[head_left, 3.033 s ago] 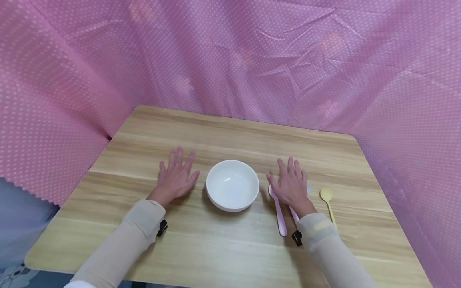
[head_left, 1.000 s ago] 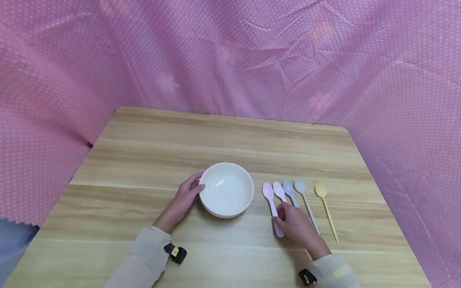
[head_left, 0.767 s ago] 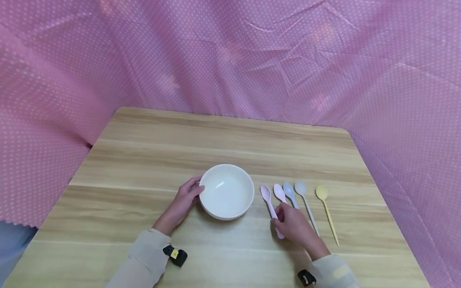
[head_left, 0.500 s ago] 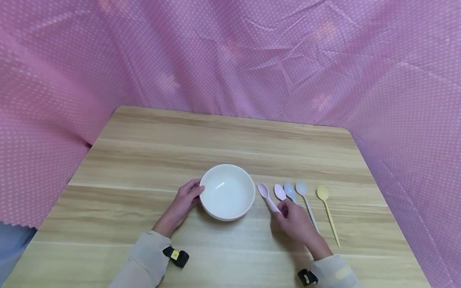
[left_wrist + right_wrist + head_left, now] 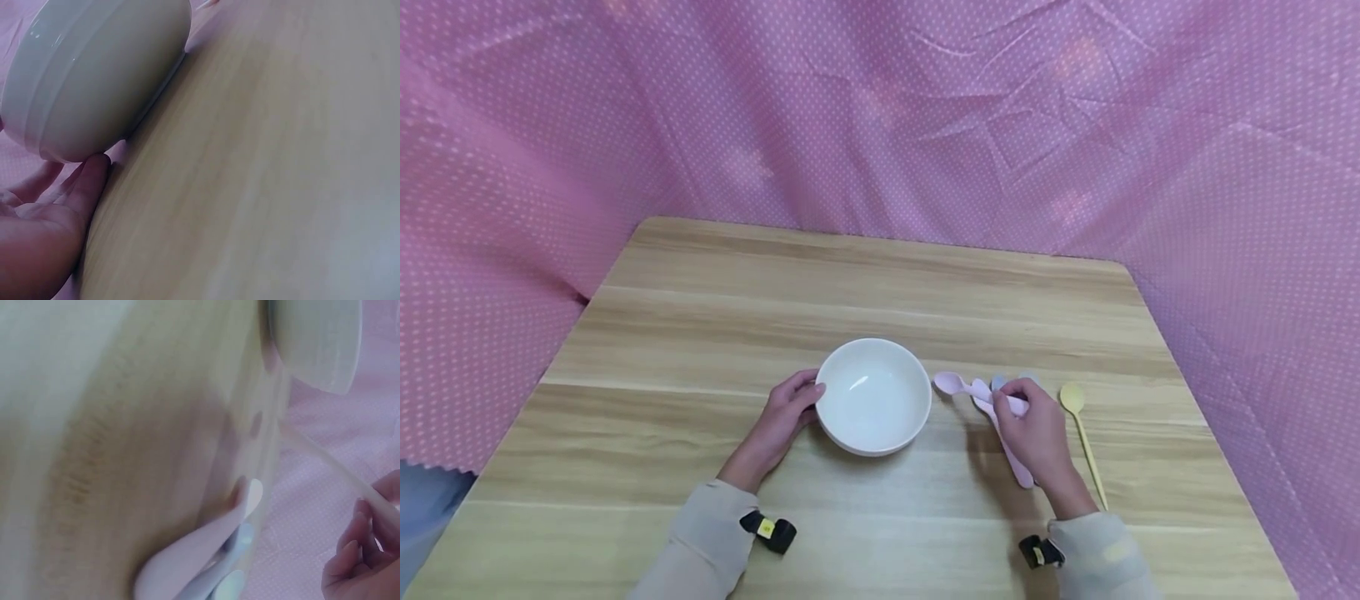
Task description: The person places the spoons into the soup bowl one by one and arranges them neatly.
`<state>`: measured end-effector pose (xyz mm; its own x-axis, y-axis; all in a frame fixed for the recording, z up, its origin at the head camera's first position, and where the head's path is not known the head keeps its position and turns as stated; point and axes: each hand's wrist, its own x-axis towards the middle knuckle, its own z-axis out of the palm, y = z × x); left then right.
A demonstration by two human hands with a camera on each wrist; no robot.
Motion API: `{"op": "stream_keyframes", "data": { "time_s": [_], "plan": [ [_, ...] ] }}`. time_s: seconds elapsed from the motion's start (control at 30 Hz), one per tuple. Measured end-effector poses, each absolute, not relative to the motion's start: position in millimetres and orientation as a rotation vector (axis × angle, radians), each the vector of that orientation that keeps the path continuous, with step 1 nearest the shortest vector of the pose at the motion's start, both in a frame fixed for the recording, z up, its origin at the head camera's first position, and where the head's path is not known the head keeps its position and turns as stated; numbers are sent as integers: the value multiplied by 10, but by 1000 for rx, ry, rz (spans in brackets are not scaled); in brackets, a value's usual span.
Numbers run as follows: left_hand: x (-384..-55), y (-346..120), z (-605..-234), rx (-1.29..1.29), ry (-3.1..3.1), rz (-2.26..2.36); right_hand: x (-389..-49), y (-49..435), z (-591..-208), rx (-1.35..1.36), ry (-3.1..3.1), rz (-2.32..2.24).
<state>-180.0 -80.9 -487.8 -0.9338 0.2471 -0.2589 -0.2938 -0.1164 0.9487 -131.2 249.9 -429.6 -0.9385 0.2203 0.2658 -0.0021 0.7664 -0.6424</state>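
Rising off the wood-grain table point(image 5: 775, 300), a pale-pink plastic spoon point(image 5: 951, 383) is hovering near the round, glossy white bowl point(image 5: 873, 398), right hand point(image 5: 1037, 429) pinching its handle above other pastel spoons point(image 5: 1012, 457), left hand point(image 5: 785, 412) gripping the bowl.

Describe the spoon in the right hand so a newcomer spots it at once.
On the wooden table, find the white bowl. Just right of it in the head view, the right hand pinches the spoon, pale pink, its head pointing toward the bowl. Another pink spoon lies close by, but only this one is held.
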Motion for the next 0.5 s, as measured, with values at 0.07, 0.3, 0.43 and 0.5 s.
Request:
{"op": "stream_keyframes", "data": {
  "time_s": [0.07,0.3,0.43,0.5],
  "plan": [
    [-1801,-809,-4875,-49,1803,2114,-1329,2500,-4269,-196,-2598,972],
    [-1796,-823,-4866,-49,1802,2117,-1363,2506,-4224,-318,-2520,1061],
    [-1785,-833,-4877,-48,1796,2123,-1366,2502,-4219,-365,-2473,1114],
    [-1785,-832,-4882,-47,1795,2125,-1368,2490,-4201,-364,-2451,1136]
  ]
}}
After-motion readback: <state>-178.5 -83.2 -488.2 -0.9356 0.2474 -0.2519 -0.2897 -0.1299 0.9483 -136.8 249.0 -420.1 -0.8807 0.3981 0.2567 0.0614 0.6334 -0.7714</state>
